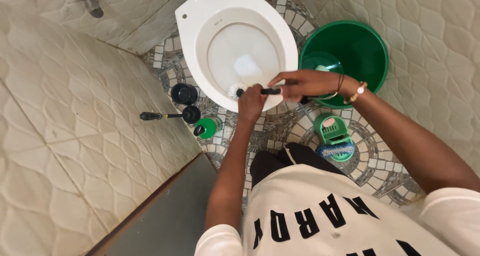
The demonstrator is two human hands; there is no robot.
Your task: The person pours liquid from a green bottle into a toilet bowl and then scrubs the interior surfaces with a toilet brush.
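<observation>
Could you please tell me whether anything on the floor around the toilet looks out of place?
The plunger lies on its side left of the toilet bowl, handle toward the wall. The green scrub brush lies loose on the tiles by the green bucket.

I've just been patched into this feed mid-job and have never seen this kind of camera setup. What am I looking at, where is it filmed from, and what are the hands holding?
There is no machine here. The single picture comes from a camera worn on a person's head, looking straight down at their own two bare arms in a small tiled room.

In the middle is a white ceramic toilet bowl. Both hands grip a black-handled toilet brush with white bristles, its head resting inside the front of the bowl: the left hand closer to the bristles, the right hand, with a beaded bracelet on its wrist, further back.

On the patterned mosaic floor stand a round green plastic bucket right of the bowl, a green scrubbing brush with blue bristles below it, and, left of the bowl, a black plunger lying down and a green-capped bottle.
</observation>
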